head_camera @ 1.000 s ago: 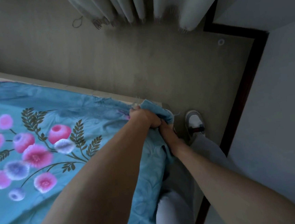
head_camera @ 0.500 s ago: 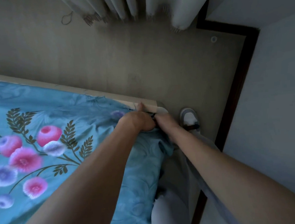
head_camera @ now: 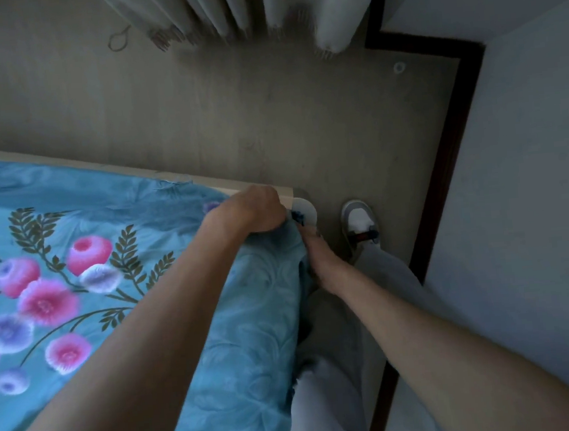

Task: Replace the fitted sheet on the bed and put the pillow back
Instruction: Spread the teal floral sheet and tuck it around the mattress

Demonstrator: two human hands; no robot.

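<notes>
Sheet (head_camera: 251, 321) corner pulled lower | left hand (head_camera: 253, 214) fist grips it | right hand (head_camera: 321, 260) grasp unclear

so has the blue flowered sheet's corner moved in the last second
Yes: the sheet corner dropped from atop the pale wooden bed corner to below it, toward the person.

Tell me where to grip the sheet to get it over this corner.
Grip the sheet at its bunched corner hem, where both hands already hold it, coming from the floor side. The fabric hangs loose down the bed's side there, and the bed corner is still bare.
</notes>
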